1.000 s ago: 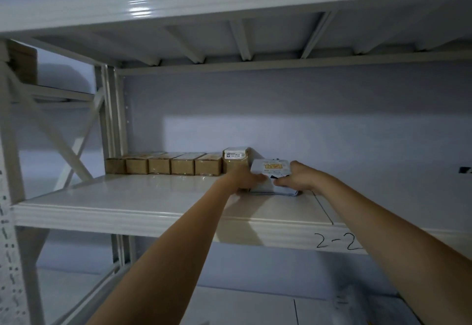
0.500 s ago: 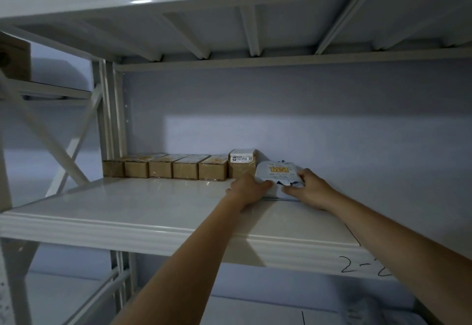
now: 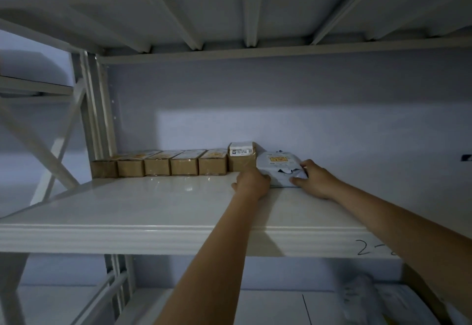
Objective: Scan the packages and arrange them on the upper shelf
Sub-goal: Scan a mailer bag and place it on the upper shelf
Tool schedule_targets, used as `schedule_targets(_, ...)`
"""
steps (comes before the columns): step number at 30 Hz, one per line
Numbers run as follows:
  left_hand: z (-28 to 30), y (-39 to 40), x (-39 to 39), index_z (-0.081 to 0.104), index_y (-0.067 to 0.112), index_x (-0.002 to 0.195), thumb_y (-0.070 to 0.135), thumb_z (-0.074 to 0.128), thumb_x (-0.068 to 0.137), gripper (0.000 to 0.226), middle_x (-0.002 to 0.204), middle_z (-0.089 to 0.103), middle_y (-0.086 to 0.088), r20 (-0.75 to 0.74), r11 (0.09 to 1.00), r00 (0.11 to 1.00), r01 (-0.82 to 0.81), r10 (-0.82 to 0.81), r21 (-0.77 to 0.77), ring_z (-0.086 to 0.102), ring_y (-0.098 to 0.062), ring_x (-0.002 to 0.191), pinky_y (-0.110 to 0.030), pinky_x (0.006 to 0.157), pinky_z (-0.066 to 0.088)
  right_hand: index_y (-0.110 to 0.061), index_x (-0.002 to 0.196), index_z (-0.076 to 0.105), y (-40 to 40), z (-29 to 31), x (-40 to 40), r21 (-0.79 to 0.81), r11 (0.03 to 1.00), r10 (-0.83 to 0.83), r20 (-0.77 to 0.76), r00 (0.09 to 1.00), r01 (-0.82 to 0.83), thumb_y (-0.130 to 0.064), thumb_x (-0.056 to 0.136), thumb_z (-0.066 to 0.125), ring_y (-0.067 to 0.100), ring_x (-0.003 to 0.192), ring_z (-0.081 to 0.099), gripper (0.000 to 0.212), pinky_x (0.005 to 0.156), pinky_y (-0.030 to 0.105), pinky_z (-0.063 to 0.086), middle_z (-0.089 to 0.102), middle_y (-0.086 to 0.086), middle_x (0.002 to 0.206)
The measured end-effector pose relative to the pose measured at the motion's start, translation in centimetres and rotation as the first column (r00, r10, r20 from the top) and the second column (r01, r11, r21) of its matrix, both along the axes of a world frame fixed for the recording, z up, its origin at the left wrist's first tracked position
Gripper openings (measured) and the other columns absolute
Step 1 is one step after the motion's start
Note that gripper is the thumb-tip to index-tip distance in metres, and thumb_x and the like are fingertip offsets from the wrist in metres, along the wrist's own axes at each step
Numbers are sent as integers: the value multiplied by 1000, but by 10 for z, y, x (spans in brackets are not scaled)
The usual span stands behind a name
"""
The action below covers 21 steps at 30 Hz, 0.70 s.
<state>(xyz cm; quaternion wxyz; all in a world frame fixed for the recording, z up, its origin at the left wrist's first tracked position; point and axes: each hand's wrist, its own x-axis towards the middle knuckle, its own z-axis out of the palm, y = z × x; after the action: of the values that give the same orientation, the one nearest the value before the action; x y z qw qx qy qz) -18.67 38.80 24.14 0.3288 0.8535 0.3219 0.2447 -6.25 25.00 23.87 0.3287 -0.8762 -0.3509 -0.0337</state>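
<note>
Both hands are settling a grey-white poly mailer bag (image 3: 279, 168) at the right end of a row of packages along the back of the shelf (image 3: 153, 207). The left hand (image 3: 251, 182) has its fingers curled against the bag's near left corner, and the right hand (image 3: 313, 180) grips the near right edge, fingers over the top and thumb low on the front. To finish this well, I judge the bag should be pushed straight back until it meets the wall, then nudged left so it sits flush with the tall labelled carton (image 3: 242, 157), keeping pressure even from both sides so the soft bag does not buckle or ride up. The bag lies flat, orange-printed label up, and appears just beside the carton, perhaps touching. Its long axis seems to run front to back, like the five brown cartons (image 3: 158, 166) further left, though foreshortening makes that uncertain.
</note>
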Motion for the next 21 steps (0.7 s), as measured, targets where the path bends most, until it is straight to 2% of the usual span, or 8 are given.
schedule_targets(4,0,1,3,53,10,126,27,52,88,42,123,61,-12,-36,1000,999,14,-13,21,54,-33,116,-48,103,36,-8,142,43,2,2,-1,-32,999,-9,49,999,10,-37,96,62,32,126,54,57,91,30,43,54,14,144)
schedule_targets(8,-4,5,14,44,16,135,26,49,80,56,124,61,-10,-61,998,997,48,-45,38,57,-33,113,-53,103,39,-7,136,47,2,2,1,-99,995,-5,118,993,16,-43,96,61,34,119,57,56,84,31,43,58,17,137)
schedule_targets(10,-6,7,19,42,20,137,27,48,75,63,127,60,-10,-56,996,997,62,-59,59,55,-34,116,-54,103,40,-6,136,47,4,4,1,-144,989,-2,152,988,24,-45,96,60,35,118,57,57,85,32,45,58,18,136)
schedule_targets(15,2,2,12,41,11,138,14,47,85,53,134,54,-14,-147,990,988,62,-42,130,48,-37,125,-57,107,35,-1,141,39,10,11,-1,-266,962,-3,203,979,58,-46,101,51,37,121,54,61,87,35,43,53,24,138)
schedule_targets(18,2,0,8,35,9,144,12,43,93,52,141,45,-14,-220,979,976,54,-9,199,36,-35,135,-60,113,22,0,140,39,14,12,0,-298,951,-18,213,977,82,-47,102,47,36,121,54,61,83,34,41,52,24,137)
schedule_targets(21,3,-2,3,44,9,136,14,42,94,42,139,46,-14,-248,968,969,48,15,245,32,-32,137,-63,114,10,-3,135,45,14,10,3,-295,950,-24,254,967,101,-50,101,47,34,118,56,59,81,34,41,55,21,134)
